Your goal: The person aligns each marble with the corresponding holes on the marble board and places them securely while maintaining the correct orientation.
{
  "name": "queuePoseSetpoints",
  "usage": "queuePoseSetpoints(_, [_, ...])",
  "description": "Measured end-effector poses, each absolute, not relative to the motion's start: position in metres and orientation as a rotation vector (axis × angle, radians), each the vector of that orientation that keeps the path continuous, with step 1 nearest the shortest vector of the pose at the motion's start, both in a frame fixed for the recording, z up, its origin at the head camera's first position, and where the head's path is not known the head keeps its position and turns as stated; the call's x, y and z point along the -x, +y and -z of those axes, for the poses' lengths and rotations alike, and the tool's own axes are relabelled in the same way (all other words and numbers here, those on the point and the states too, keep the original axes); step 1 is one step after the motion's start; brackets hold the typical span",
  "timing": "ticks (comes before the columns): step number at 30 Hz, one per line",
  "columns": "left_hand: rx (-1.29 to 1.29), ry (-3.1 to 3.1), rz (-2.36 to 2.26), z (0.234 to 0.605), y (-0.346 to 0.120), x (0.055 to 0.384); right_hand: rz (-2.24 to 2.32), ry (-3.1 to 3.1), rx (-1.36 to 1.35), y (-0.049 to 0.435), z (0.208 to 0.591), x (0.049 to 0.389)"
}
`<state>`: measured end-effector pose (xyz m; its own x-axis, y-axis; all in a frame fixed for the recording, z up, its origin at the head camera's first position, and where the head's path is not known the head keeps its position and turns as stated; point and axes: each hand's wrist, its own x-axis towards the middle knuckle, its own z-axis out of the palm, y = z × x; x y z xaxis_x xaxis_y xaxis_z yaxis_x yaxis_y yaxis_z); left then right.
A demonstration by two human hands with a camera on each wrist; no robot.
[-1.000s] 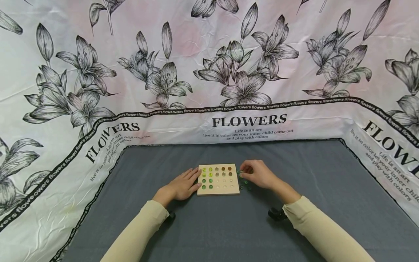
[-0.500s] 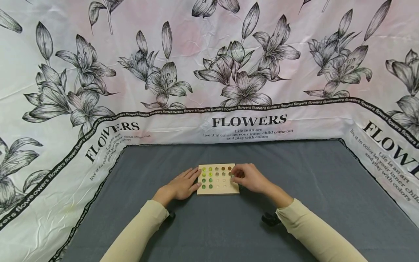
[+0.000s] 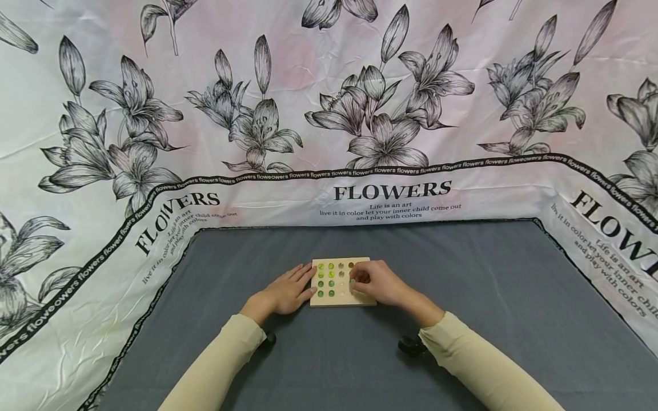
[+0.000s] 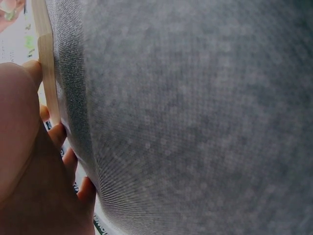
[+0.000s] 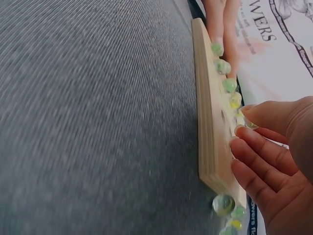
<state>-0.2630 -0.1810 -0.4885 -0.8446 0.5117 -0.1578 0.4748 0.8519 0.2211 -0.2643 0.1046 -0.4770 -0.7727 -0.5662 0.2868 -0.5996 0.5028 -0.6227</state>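
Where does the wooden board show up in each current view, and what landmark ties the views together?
Head: the wooden board lies below centre, slightly right, partly covered by the right hand.
Left wrist: a narrow strip at upper left, seen edge-on.
Right wrist: right of centre, its long edge running steeply downward.
Shared landmark: the left hand, at the board in all three.

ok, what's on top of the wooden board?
Visible on the board: four yellow-green marbles, four green marbles, some darker marbles. The left hand touches its left edge. The right hand, pinching a marble, covers most of its right side; what's under there is hidden.
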Motion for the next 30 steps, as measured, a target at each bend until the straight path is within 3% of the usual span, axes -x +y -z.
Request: queuePoseSetpoints(30, [-0.766, 2.824, -0.214, 0.489, -0.18, 0.265, -0.995, -2.692, -0.957, 0.075, 0.483, 0.264])
